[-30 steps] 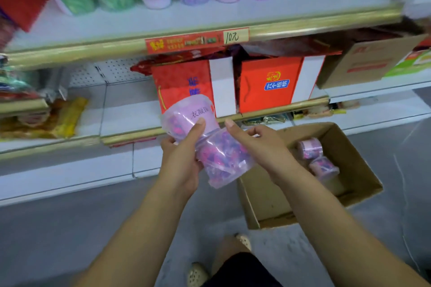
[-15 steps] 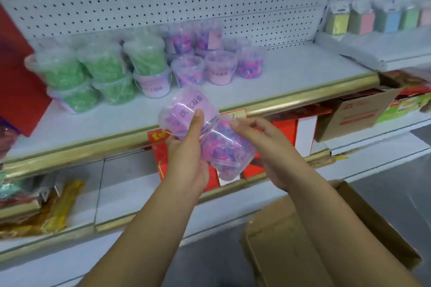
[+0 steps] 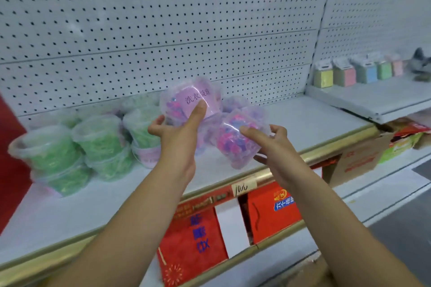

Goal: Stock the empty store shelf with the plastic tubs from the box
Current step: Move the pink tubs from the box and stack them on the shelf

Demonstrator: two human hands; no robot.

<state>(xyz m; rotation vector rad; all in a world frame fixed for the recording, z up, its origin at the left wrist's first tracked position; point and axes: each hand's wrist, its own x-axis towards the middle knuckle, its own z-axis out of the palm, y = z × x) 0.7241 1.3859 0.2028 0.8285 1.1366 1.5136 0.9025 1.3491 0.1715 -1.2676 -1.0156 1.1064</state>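
My left hand [image 3: 179, 137] grips a clear tub of purple beads with a lilac label [image 3: 186, 100], tilted, its thumb on the label. My right hand [image 3: 270, 144] holds a second purple tub [image 3: 235, 140] lying on its side, fingers curled round it. Both tubs hang above the front of the white shelf [image 3: 303, 121]. Behind them on the shelf stand more purple tubs [image 3: 233, 102], partly hidden by my hands. The cardboard box [image 3: 307, 272] shows only as a corner at the bottom edge.
Stacked green tubs [image 3: 77, 147] fill the shelf's left part. A gold rail [image 3: 338, 144] with a price tag [image 3: 243, 185] edges the shelf. Red cartons [image 3: 272, 212] sit on the shelf below. Pastel boxes [image 3: 354, 72] stand on the neighbouring shelf at right. White pegboard [image 3: 163, 42] backs everything.
Both hands have risen with the two tubs from above the box up to shelf height. The view has tilted upward, so the box has almost left the frame.
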